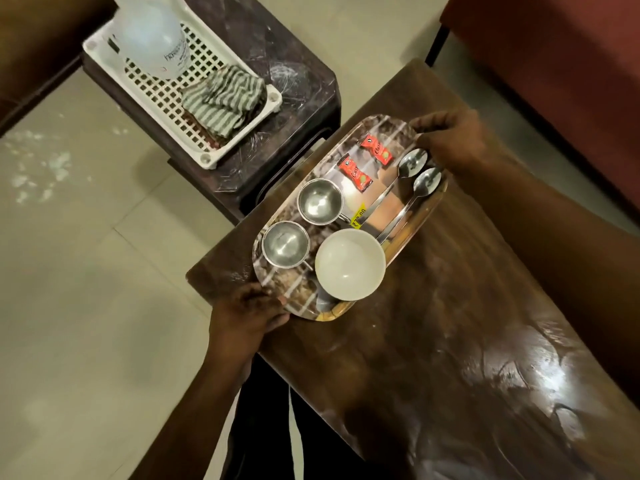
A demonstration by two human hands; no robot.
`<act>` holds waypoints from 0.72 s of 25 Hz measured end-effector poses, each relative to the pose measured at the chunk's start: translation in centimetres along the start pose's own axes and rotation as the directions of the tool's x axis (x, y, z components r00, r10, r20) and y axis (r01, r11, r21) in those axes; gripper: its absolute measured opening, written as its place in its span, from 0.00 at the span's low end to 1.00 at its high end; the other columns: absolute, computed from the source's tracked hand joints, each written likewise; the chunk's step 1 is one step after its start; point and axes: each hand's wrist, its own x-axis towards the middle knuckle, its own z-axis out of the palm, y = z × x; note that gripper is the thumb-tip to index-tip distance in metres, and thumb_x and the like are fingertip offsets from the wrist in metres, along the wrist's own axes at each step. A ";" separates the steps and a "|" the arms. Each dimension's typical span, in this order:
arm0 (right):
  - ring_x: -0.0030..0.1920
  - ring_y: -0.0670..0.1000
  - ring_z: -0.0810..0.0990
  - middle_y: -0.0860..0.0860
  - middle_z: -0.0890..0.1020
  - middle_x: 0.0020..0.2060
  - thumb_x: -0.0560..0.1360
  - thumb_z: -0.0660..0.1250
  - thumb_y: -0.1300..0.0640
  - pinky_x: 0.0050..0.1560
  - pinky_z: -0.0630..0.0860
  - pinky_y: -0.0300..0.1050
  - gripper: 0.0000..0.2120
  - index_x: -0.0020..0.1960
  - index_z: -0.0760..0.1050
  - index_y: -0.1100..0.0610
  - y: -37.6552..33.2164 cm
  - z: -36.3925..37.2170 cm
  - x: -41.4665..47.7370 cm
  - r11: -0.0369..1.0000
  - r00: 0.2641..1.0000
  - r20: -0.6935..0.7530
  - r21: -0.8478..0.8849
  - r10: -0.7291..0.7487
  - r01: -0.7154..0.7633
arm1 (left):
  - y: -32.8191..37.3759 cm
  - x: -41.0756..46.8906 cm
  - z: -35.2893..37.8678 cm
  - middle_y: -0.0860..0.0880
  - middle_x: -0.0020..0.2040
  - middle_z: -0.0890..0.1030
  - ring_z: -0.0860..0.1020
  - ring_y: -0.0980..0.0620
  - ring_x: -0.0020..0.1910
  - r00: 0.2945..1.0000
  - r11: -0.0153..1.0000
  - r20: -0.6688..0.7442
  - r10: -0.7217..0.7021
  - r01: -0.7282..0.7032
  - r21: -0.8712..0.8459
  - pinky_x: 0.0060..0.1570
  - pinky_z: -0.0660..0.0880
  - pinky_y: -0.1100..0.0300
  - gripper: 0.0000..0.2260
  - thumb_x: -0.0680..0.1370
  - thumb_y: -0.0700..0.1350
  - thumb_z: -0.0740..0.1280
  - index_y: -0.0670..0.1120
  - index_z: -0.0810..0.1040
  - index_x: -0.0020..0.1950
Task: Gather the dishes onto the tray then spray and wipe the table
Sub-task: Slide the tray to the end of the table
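The loaded oval patterned tray [277,299] is clamped at both ends by the left hand [246,315] and right hand [450,140]; gathering appears done, while spraying and wiping remain.

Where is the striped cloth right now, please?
In the head view, upper left: the striped cloth lies in the white basket on the side stool, beside the spray bottle.

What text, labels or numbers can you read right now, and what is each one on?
"Cla...", partly legible, white script on the two red sachets on the tray.
"70.00", roughly, on the yellow price sticker on the tray; blurred, so unsure.
Dark print on the clear spray bottle in the white basket: too blurred to read.
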 end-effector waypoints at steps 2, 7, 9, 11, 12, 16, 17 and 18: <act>0.46 0.53 0.91 0.51 0.90 0.47 0.78 0.73 0.62 0.52 0.88 0.56 0.10 0.49 0.89 0.47 0.0 0.7 0.4 1.000 1.000 0.008 0.008 0.022 -0.022 | 0.0 1.2 -0.2 0.36 0.47 0.85 0.86 0.40 0.44 1.000 0.998 -0.015 0.008 -0.007 0.058 0.42 0.86 0.56 0.11 0.78 0.24 0.67 0.39 0.79 0.50; 0.55 0.59 0.89 0.57 0.88 0.52 0.80 0.69 0.68 0.57 0.86 0.58 0.11 0.55 0.86 0.55 -0.2 2.2 0.6 0.999 0.999 -0.012 0.029 0.044 -0.043 | 0.1 3.4 -0.6 0.43 0.44 0.86 0.86 0.45 0.44 1.000 0.971 0.018 0.010 -0.014 0.240 0.48 0.87 0.52 0.10 0.78 0.26 0.69 0.34 0.80 0.57; 0.55 0.57 0.88 0.54 0.88 0.51 0.81 0.69 0.67 0.58 0.86 0.57 0.12 0.48 0.84 0.51 0.0 2.5 0.6 0.997 0.998 -0.007 0.034 0.065 -0.065 | 0.2 3.9 -0.7 0.46 0.39 0.88 0.88 0.49 0.39 1.000 0.984 0.028 -0.010 0.005 0.179 0.45 0.87 0.53 0.09 0.75 0.27 0.70 0.37 0.79 0.52; 0.55 0.59 0.88 0.54 0.88 0.50 0.81 0.70 0.67 0.58 0.86 0.60 0.14 0.45 0.83 0.48 0.5 2.6 0.8 0.997 0.997 -0.007 0.036 0.074 -0.074 | 0.0 4.4 -0.9 0.48 0.34 0.88 0.88 0.52 0.34 0.999 0.986 0.053 -0.013 0.004 0.166 0.40 0.86 0.56 0.10 0.79 0.27 0.64 0.40 0.78 0.49; 0.55 0.59 0.89 0.54 0.88 0.50 0.80 0.70 0.67 0.58 0.86 0.60 0.15 0.45 0.83 0.48 0.6 2.7 1.0 0.997 0.997 -0.016 0.035 0.074 -0.073 | -0.1 4.6 -1.0 0.48 0.34 0.88 0.88 0.52 0.33 0.998 0.983 0.054 -0.013 0.003 0.182 0.39 0.86 0.56 0.11 0.81 0.26 0.62 0.40 0.78 0.48; 0.50 0.52 0.89 0.48 0.87 0.46 0.81 0.71 0.66 0.49 0.87 0.50 0.15 0.43 0.83 0.46 1.5 2.9 1.5 0.998 0.997 -0.049 0.031 0.054 -0.053 | -0.2 4.7 -0.8 0.43 0.43 0.86 0.88 0.56 0.36 0.999 0.941 0.047 0.016 -0.031 0.337 0.41 0.87 0.58 0.12 0.80 0.27 0.68 0.44 0.80 0.49; 0.46 0.46 0.88 0.46 0.87 0.45 0.81 0.71 0.65 0.44 0.87 0.43 0.15 0.43 0.82 0.46 1.5 3.0 1.3 0.999 0.998 -0.051 0.025 0.038 -0.037 | -0.1 4.4 -0.9 0.42 0.45 0.86 0.88 0.55 0.37 0.998 0.927 0.047 0.036 -0.051 0.371 0.43 0.87 0.57 0.12 0.80 0.27 0.70 0.44 0.81 0.49; 0.42 0.41 0.87 0.45 0.86 0.44 0.81 0.71 0.65 0.39 0.84 0.37 0.15 0.44 0.82 0.45 1.4 2.9 1.0 1.000 0.998 -0.058 0.024 0.019 -0.017 | 0.1 4.2 -1.1 0.40 0.46 0.85 0.88 0.52 0.39 0.998 0.923 0.045 0.034 -0.048 0.381 0.46 0.87 0.53 0.11 0.79 0.28 0.71 0.44 0.81 0.49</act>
